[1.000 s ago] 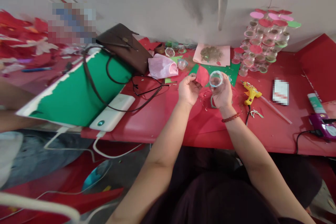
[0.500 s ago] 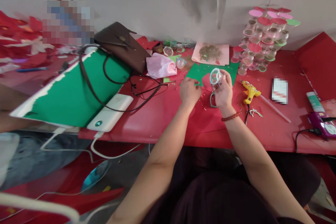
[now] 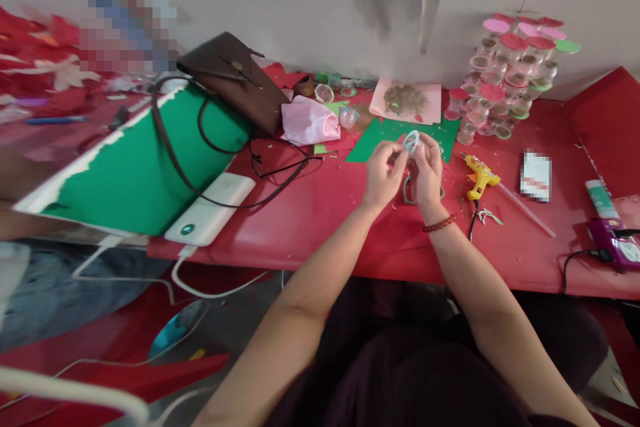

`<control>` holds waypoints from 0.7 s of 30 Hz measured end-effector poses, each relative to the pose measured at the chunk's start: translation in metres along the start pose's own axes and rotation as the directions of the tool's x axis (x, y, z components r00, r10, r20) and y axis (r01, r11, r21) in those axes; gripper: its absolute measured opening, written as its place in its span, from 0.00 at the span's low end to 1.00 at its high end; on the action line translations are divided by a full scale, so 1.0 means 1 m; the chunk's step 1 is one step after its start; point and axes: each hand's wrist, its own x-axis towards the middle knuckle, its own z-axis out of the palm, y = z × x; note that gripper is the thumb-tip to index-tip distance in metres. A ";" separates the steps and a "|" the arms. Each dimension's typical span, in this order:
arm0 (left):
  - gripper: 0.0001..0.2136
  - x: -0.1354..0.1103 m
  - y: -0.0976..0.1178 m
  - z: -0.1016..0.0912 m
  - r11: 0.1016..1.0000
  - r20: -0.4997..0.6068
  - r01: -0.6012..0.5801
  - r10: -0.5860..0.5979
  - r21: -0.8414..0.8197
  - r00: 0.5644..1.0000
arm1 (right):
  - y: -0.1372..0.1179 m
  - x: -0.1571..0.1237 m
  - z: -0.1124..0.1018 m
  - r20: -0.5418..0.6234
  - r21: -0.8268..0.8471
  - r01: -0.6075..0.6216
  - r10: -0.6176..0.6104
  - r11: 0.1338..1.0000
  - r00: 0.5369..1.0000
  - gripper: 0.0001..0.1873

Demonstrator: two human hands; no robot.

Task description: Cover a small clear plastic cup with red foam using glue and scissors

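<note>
A small clear plastic cup (image 3: 411, 142) with a pale whitish-blue rim is held up over the table. My right hand (image 3: 429, 170) wraps round its body from the right. Thumb and fingers of my left hand (image 3: 386, 175) pinch at the left of its rim. Beneath my right hand, partly hidden, is a grey-green loop (image 3: 409, 192) like a scissors handle. Under and behind both hands lie a green sheet (image 3: 364, 145) and red paper. To the right rests a yellow glue gun (image 3: 481, 179) with a clear stick in its back.
A tower of clear cups with coloured discs (image 3: 513, 77) stands at the back right. Pink paper (image 3: 433, 107) bears brown grains. On the left are a brown bag (image 3: 233, 77), eyeglasses (image 3: 283, 170), a white power bank (image 3: 213, 210) and a green board (image 3: 120, 180). A purple adapter (image 3: 607, 240) sits far right.
My left hand has moved right and up from the table to the cup's rim and closed on it. My right hand keeps the cup, now turned slightly.
</note>
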 end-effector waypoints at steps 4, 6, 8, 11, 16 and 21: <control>0.08 -0.001 -0.007 0.004 0.995 -0.035 0.089 -0.091 -0.032 0.995 | 0.004 0.000 0.001 -0.018 0.025 -0.056 0.056 0.998 0.998 0.14; 0.08 0.000 -0.009 0.004 0.981 -0.013 0.163 -0.165 -0.104 0.986 | 0.005 0.001 0.000 -0.008 0.039 -0.087 0.087 0.995 0.996 0.13; 0.07 0.001 -0.011 0.004 0.959 0.011 0.221 -0.223 -0.179 0.975 | 0.006 0.002 0.000 0.006 0.050 -0.111 0.110 0.993 0.994 0.12; 0.08 0.002 -0.011 0.004 0.919 0.039 0.274 -0.274 -0.282 0.961 | 0.007 0.003 -0.001 0.003 0.067 -0.136 0.136 0.988 0.991 0.10; 0.09 0.004 -0.007 0.005 0.833 0.055 0.331 -0.343 -0.442 0.938 | 0.008 0.006 -0.003 -0.010 0.124 -0.145 0.148 0.982 0.989 0.10; 0.11 0.009 0.001 -0.005 0.744 0.155 0.430 -0.413 -0.511 0.897 | 0.003 0.007 -0.005 0.008 0.083 -0.216 0.216 0.973 0.976 0.09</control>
